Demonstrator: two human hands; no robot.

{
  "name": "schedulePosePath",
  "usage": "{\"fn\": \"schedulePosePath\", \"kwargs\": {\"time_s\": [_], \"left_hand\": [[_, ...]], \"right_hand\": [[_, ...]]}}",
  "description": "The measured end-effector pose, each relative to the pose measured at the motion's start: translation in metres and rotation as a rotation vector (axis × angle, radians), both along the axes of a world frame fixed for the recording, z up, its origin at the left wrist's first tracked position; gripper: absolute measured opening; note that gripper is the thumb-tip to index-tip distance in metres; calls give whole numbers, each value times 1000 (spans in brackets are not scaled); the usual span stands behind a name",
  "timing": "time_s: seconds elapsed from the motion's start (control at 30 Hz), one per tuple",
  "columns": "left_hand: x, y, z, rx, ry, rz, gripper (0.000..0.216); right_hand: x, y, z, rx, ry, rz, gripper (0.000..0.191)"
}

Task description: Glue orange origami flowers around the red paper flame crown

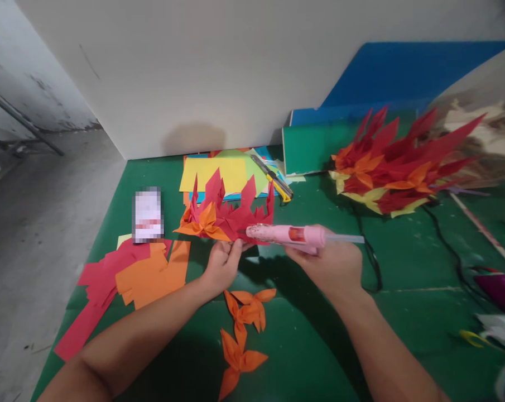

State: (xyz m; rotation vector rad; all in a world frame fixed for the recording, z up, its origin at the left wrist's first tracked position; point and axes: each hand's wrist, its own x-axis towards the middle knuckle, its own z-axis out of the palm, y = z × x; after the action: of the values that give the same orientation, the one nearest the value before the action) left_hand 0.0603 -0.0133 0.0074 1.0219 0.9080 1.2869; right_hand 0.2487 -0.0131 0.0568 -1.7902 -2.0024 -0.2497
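My left hand (222, 263) pinches the lower edge of a folded red and orange paper piece with pointed tips (227, 215), holding it up over the green table (327, 335). My right hand (330, 262) is wrapped round a pink glue gun (288, 234). The gun's nozzle points left and touches the red paper just above my left fingers. A clear glue stick juts out of the back of the gun to the right.
Two orange folded paper shapes (240, 335) lie near my forearms. Cut red and orange sheets (139, 276) lie at left beside a small packet (148, 215). Coloured paper stack (222, 173) and a yellow utility knife (275, 180) sit behind. A large red-orange paper cluster (397, 167) lies at right, with black cable.
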Motion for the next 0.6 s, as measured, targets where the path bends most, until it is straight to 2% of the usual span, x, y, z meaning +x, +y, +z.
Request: {"fn": "schedulePosePath", "kwargs": {"time_s": [0.2,0.43,0.6], "left_hand": [[2,0,6,14,-19,-12,31],[0,-3,-4,12,103,-29,35],[-1,-2,-6,16,84,-20,35]], "right_hand": [[2,2,-2,8,-18,2,19],[6,3,-4,14,11,-14,25],[12,2,-5,69,-6,-37,26]]}}
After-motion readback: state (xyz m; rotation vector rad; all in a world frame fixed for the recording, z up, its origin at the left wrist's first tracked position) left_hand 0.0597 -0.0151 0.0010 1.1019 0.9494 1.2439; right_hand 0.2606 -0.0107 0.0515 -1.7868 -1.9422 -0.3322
